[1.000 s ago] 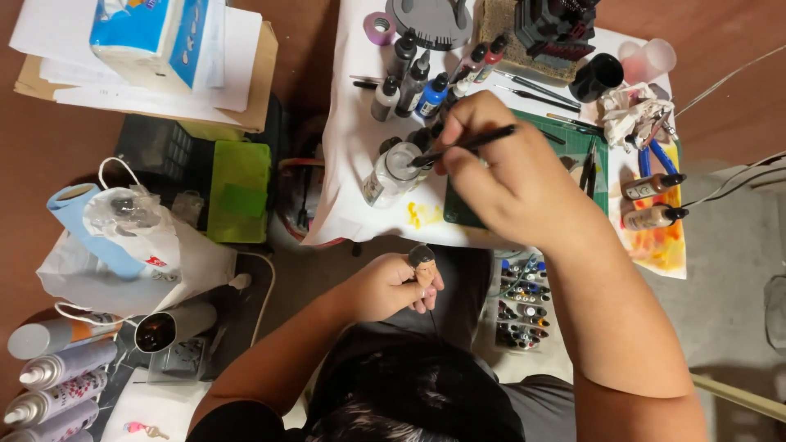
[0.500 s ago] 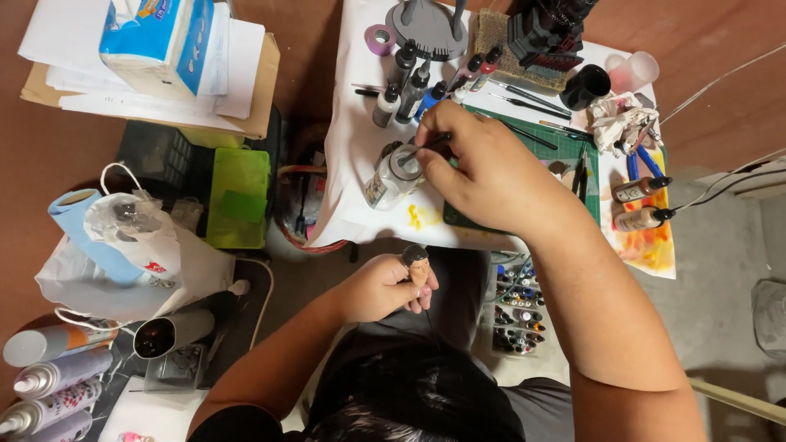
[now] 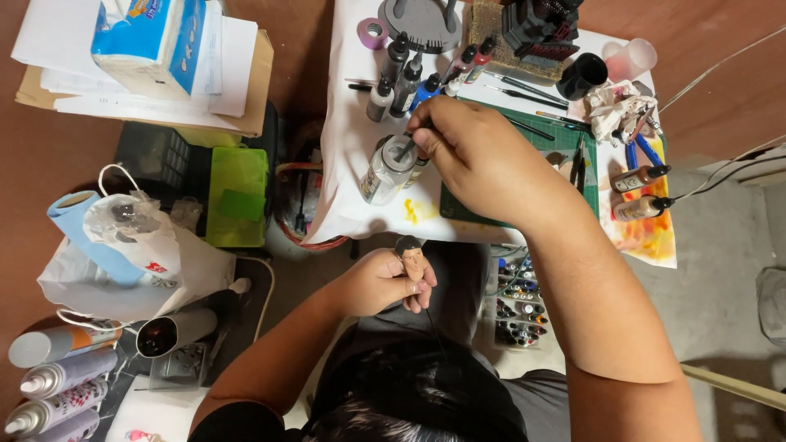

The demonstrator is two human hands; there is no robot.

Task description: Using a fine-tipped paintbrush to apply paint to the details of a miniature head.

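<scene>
Floor is reddish-brown up top and at the left, going grey concrete-ish at the right. A low surface draped in white paper sits in the upper middle, with a green cutting mat on it. A black crate stands left of it, under a stack of papers. Light is even, indoor, soft shadows.

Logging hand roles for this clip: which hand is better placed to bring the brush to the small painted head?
Right. The right hand already holds the brush, its tip in the clear jar on the white table. The left hand is occupied, pinching the small head upright over the lap, so it likely just steadies.
</scene>
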